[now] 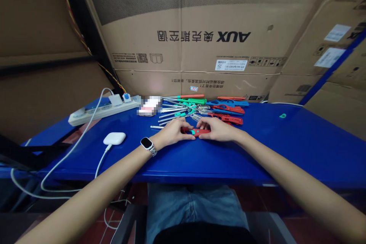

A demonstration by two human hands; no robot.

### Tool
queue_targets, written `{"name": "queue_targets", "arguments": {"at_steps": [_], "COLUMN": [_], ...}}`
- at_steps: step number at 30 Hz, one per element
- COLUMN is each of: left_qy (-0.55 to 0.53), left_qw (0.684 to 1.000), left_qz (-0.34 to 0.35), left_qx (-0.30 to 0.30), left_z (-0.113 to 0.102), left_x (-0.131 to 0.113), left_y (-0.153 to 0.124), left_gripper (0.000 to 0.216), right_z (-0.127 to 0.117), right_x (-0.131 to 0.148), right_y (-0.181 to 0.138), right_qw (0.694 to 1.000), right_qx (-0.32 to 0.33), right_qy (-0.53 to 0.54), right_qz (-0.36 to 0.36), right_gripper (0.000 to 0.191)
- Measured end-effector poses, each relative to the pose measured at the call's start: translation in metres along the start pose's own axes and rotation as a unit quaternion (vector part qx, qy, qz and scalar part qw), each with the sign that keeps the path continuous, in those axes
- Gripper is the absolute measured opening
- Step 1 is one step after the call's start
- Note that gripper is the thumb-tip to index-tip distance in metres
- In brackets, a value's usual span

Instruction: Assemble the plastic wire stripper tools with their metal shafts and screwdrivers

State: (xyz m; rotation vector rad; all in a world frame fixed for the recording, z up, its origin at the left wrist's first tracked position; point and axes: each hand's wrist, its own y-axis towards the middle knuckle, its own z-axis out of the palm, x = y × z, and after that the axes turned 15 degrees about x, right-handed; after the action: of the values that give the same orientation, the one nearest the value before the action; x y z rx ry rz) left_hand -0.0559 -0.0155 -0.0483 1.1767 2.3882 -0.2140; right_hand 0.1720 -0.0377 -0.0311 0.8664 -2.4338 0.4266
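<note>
A red long-necked lighter (203,133) with a teal trigger lies level just above or on the blue table, its metal tube pointing left. My left hand (175,131) is closed around its front part, thumb and fingers on either side near the trigger. At the handle end, my right hand (219,129) pinches the red body with bent fingers. Right behind my hands is a pile of lighter parts: metal tubes (168,115), teal triggers (180,114), clear inner pieces with wires (196,117), and red casings (228,118). My fingers partly cover the held lighter.
Blue casings (241,103) and a green lighter (197,101) lie by the cardboard wall (137,19). On the left are a power strip (97,113), a white earbud case (114,138) on a cable, and a blurred-out item (150,105). One teal piece (283,116) sits at right.
</note>
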Motion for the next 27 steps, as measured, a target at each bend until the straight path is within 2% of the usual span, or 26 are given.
{"name": "queue_targets", "arguments": {"at_steps": [3, 7, 10, 11, 13, 15, 16, 17, 19, 22, 25, 27], "left_qy": [0.056, 0.072, 0.079, 0.090, 0.106, 0.087, 0.062, 0.028, -0.055, -0.168, -0.271, -0.351], "left_qw": [0.998, 0.997, 0.997, 0.995, 0.985, 0.966, 0.958, 0.956, 0.966, 0.973, 0.952, 0.924], "left_qz": [0.013, 0.026, 0.024, 0.024, 0.028, 0.026, 0.024, 0.018, 0.000, -0.013, 0.003, 0.001], "left_qx": [0.002, 0.011, -0.003, -0.031, -0.130, -0.243, -0.279, -0.291, -0.251, -0.156, -0.140, -0.148], "left_z": [0.001, 0.003, 0.002, 0.000, -0.005, -0.009, -0.010, -0.011, -0.009, -0.002, 0.003, 0.005], "left_x": [-0.003, -0.008, -0.013, -0.015, -0.018, -0.020, -0.020, -0.020, -0.018, -0.016, -0.015, -0.013], "left_y": [-0.003, -0.003, -0.005, -0.006, -0.010, -0.013, -0.014, -0.014, -0.011, -0.001, 0.009, 0.013], "left_gripper": [0.038, 0.036, 0.042, 0.046, 0.047, 0.029, 0.025, 0.033, 0.047, 0.050, 0.052, 0.053], "right_z": [0.001, 0.015, 0.024, 0.025, 0.024, 0.022, 0.022, 0.021, 0.021, 0.025, 0.031, 0.034], "right_x": [0.010, 0.024, 0.027, 0.027, 0.025, 0.024, 0.024, 0.024, 0.025, 0.030, 0.038, 0.044], "right_y": [0.004, 0.001, -0.003, -0.004, -0.005, -0.005, -0.005, -0.005, -0.005, -0.004, 0.000, 0.003], "right_qw": [0.995, 0.971, 0.958, 0.957, 0.956, 0.958, 0.959, 0.961, 0.964, 0.970, 0.976, 0.980], "right_qx": [0.031, -0.002, -0.012, -0.019, -0.037, -0.058, -0.068, -0.076, -0.089, -0.100, -0.088, -0.076], "right_qy": [-0.083, -0.226, -0.262, -0.263, -0.253, -0.229, -0.213, -0.196, -0.164, -0.128, -0.103, -0.088], "right_qz": [0.054, 0.085, 0.113, 0.124, 0.145, 0.165, 0.173, 0.180, 0.188, 0.182, 0.169, 0.160], "right_gripper": [0.032, 0.027, 0.029, 0.028, 0.024, 0.022, 0.023, 0.023, 0.023, 0.024, 0.028, 0.032]}}
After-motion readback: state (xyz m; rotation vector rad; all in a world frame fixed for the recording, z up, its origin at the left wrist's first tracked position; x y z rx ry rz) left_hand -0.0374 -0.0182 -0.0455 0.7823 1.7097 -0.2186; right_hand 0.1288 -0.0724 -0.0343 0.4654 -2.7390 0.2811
